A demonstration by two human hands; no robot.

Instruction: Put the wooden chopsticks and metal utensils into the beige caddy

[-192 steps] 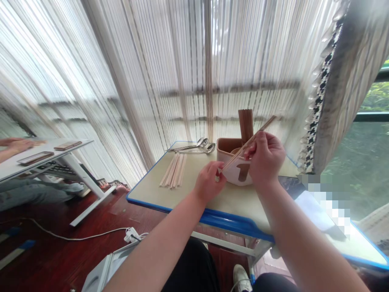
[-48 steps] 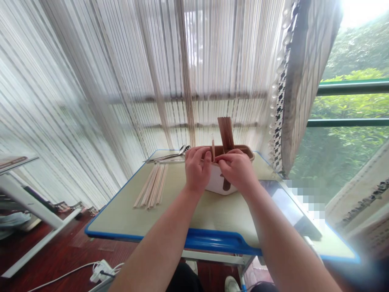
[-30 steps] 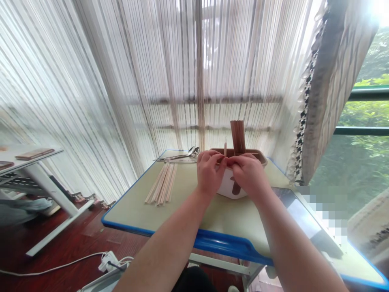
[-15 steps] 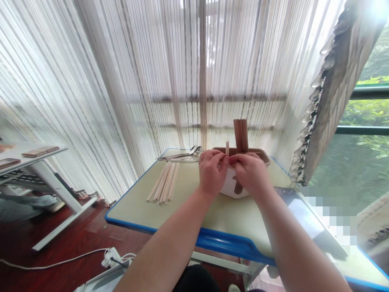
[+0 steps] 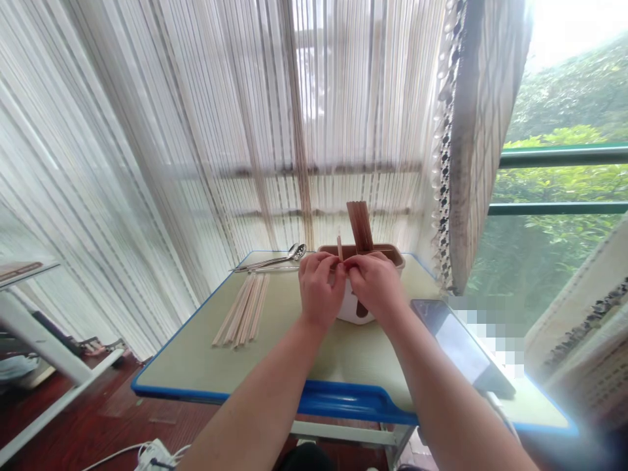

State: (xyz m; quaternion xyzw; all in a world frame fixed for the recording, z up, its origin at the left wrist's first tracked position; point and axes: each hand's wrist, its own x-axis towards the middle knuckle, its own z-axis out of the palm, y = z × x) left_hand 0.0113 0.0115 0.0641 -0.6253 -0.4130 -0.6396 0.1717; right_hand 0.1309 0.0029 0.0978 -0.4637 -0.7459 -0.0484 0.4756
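Note:
My left hand (image 5: pixel 321 288) is closed, pinching a thin pair of light wooden chopsticks (image 5: pixel 339 247) that stick up above the fingers. Beside it, my right hand (image 5: pixel 375 280) is closed as well, its fingertips meeting the left ones at the same chopsticks; their lower part is hidden. Both hands are over the near side of a brown-rimmed box (image 5: pixel 398 260) with a white front. A bundle of dark brown chopsticks (image 5: pixel 360 226) stands upright in the box, leaning slightly left. To the left, several light wooden chopsticks (image 5: pixel 243 311) lie fanned on the table.
Metal spoons (image 5: pixel 293 252) lie at the back left of the blue-edged table (image 5: pixel 181 366). A dark-screened tablet (image 5: pixel 458 343) rests at the right, partly beside my forearm. Behind the table hangs a striped curtain (image 5: pixel 245 118). A power strip (image 5: pixel 154 454) sits on the floor.
The view has turned to the right, so the table appears further left. My hands stay together over the box, still pinching the chopsticks, which now lean slightly.

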